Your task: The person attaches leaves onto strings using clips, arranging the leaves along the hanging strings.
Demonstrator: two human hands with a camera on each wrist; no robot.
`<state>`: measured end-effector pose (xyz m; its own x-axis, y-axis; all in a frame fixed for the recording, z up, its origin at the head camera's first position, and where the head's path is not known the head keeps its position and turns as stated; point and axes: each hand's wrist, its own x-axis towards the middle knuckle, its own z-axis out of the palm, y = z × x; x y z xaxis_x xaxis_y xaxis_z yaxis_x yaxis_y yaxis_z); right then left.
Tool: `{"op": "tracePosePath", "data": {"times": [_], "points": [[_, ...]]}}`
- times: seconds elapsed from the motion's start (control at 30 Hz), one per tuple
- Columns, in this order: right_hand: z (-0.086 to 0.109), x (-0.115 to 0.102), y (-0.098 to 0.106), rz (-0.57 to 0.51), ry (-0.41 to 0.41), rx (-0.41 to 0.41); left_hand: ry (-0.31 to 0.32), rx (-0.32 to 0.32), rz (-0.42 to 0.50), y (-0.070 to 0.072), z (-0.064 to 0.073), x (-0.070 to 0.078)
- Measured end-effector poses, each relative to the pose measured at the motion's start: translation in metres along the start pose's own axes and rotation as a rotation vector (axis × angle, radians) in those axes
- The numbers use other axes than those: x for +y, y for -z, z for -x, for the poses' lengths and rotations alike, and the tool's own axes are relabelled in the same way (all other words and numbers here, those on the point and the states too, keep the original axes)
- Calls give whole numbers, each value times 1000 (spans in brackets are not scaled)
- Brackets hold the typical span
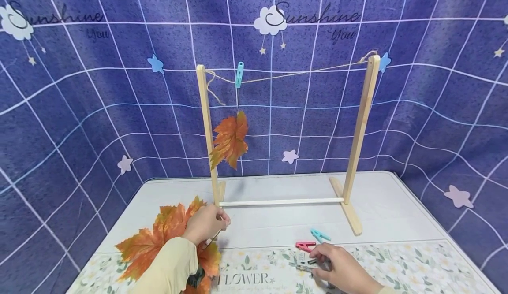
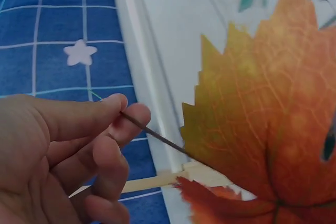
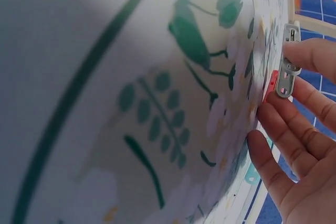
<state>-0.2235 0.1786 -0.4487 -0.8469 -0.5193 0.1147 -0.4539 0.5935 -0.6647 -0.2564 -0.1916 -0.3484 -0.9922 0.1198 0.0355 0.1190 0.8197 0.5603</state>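
Observation:
My left hand point(image 1: 204, 224) pinches the thin brown stem point(image 2: 163, 139) of an orange artificial maple leaf point(image 2: 247, 114) between thumb and index finger. More orange leaves point(image 1: 148, 241) lie under and beside that forearm. At the front right, my right hand point(image 1: 337, 265) holds a grey clothespin point(image 3: 287, 66) between thumb and fingers, low over the table. Just beyond it lie a red clothespin point(image 1: 304, 246) and a teal clothespin point(image 1: 319, 235). Another maple leaf point(image 1: 230, 139) hangs from the twine point(image 1: 293, 73) by a light-blue clothespin point(image 1: 239, 75).
A wooden frame with a left post point(image 1: 207, 122) and a right post point(image 1: 362, 126) carries the twine. A white bar point(image 1: 282, 202) joins its feet near the tabletop. The white table point(image 1: 270, 228) has a floral front strip. Behind hangs a blue grid-patterned curtain point(image 1: 301, 122).

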Motion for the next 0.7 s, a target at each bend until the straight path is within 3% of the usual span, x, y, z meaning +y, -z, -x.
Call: {"op": "tracePosePath", "data": {"times": [0.27, 0.47, 0.7], "points": [[-2, -5, 6, -45, 30, 30, -22, -100, 116, 14, -2, 1], [-4, -8, 14, -50, 36, 91, -35, -94, 98, 13, -1, 7], [-9, -11, 23, -58, 113, 119, -133, -59, 85, 11, 0, 16]]}}
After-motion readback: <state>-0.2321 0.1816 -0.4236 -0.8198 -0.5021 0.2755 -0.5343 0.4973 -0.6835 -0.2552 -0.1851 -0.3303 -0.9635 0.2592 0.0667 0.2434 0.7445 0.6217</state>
